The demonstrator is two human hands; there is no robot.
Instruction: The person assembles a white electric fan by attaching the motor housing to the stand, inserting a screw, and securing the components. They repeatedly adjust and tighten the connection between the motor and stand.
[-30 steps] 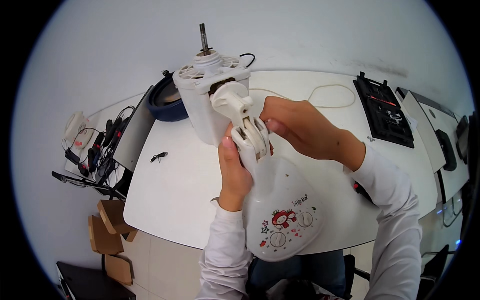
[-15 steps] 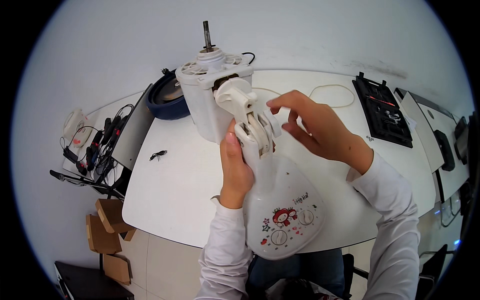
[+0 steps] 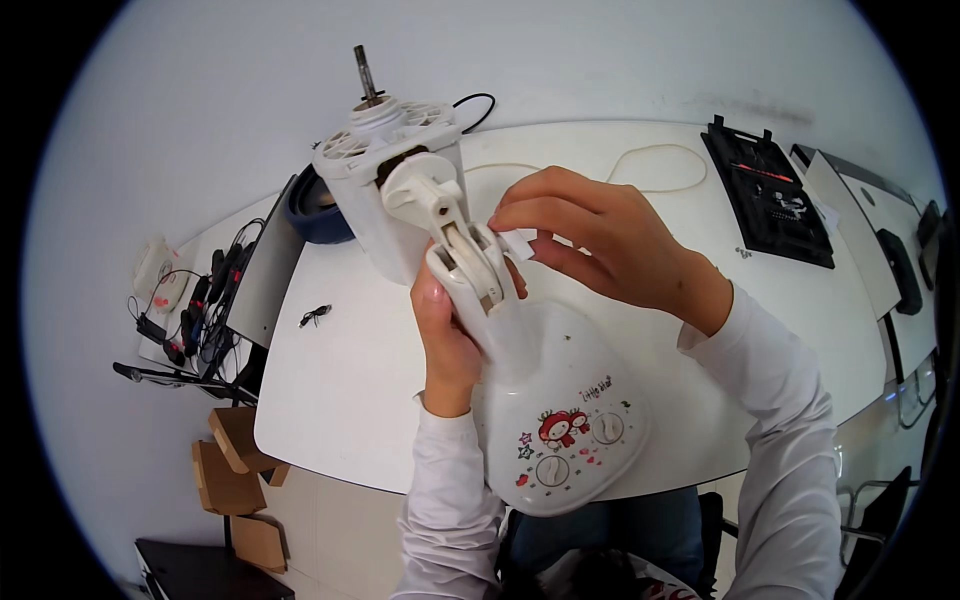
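Note:
A white electric fan without blades leans over the table. Its base [image 3: 590, 372], with two round dials and cartoon stickers, lies near the front edge. My left hand [image 3: 445, 335] is wrapped round the fan's neck [image 3: 508, 342], just below the hinged joint [image 3: 465, 255]. At the joint's right side, my right hand [image 3: 600, 235] pinches a small white knob [image 3: 517, 243] between thumb and fingers. Beyond the joint stands the motor housing [image 3: 385, 215], a bare metal shaft [image 3: 364, 72] rising from its top.
At the back right lies an open black tool case [image 3: 770, 195], with a few small screws [image 3: 743, 253] beside it. A dark blue round container [image 3: 322, 210] sits behind the housing. A small black cable [image 3: 315, 315] lies on the left, and a pale cord [image 3: 660, 170] loops at the back.
My right hand has closed on the knob at the joint. The motor housing and joint have shifted left in view, my left hand along with them.

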